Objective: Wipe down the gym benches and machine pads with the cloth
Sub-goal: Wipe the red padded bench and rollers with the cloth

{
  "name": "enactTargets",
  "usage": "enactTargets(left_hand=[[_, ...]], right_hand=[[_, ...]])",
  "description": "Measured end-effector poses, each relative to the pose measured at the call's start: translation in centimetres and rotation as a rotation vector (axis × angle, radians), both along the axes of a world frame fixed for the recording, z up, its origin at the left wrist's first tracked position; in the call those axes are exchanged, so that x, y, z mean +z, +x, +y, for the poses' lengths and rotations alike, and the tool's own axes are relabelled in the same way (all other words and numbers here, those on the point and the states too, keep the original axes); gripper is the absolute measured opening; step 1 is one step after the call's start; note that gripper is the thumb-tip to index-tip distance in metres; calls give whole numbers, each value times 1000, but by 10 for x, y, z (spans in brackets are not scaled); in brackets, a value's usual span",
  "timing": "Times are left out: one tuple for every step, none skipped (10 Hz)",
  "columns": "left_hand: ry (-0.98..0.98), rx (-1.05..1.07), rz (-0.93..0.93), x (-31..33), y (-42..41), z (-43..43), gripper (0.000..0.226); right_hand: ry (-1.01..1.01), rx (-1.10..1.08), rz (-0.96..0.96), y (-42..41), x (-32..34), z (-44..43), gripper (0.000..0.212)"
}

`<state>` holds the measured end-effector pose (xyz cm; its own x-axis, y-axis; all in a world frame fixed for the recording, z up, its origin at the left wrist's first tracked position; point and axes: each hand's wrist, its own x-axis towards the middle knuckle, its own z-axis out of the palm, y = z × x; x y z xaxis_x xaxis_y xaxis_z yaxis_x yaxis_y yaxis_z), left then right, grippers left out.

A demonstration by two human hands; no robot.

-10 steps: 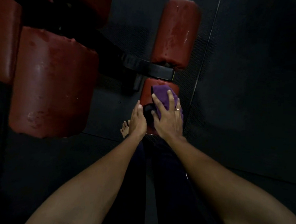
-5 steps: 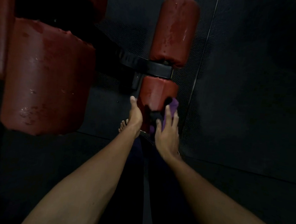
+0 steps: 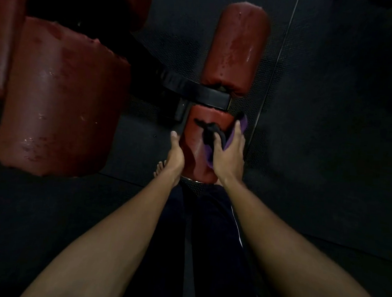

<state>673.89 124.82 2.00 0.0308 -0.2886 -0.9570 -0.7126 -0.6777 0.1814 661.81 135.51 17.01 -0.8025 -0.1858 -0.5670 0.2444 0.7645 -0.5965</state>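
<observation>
A short dark-red roller pad [image 3: 198, 137] lies just in front of me, below a black metal bar [image 3: 194, 91]. My right hand [image 3: 228, 154] presses a purple cloth [image 3: 240, 128] against the pad's right side, fingers wrapped over the cloth; a black torn patch or strap [image 3: 209, 128] shows on the pad beside the thumb. My left hand [image 3: 175, 154] rests flat along the pad's left side, fingers straight. A longer red roller pad [image 3: 238, 47] continues beyond the bar.
A large worn red bench pad [image 3: 59, 97] fills the left, with another red pad [image 3: 3, 33] at the far left edge. Black rubber floor mats [image 3: 330, 134] spread to the right. My dark trousers [image 3: 207, 242] and a bare foot [image 3: 160, 169] are below.
My right hand has slid with the cloth from the top of the near roller pad down onto its right side. My left hand stays on the pad's left side.
</observation>
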Motion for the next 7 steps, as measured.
enactTargets(left_hand=[[39,77,36,-62,13,0,129],[-4,72,-40,-22,0,10,120],[-110,-82,61,164,-53,20,87],[-117,-93,85,204,-63,33,69],[-175,-7,95,154,-53,21,87],[-129,11,78,82,-32,16,112],[-63,129,-31,-76,16,10,124]], right_hand=[[39,33,-51,53,7,19,66],[34,199,21,68,9,26,65],[43,527,206,53,9,15,71],[84,616,346,14,-1,-2,64],[83,257,224,-27,-11,-16,56],[22,-73,54,-14,-13,-5,56],[47,-39,-1,44,-8,23,58]])
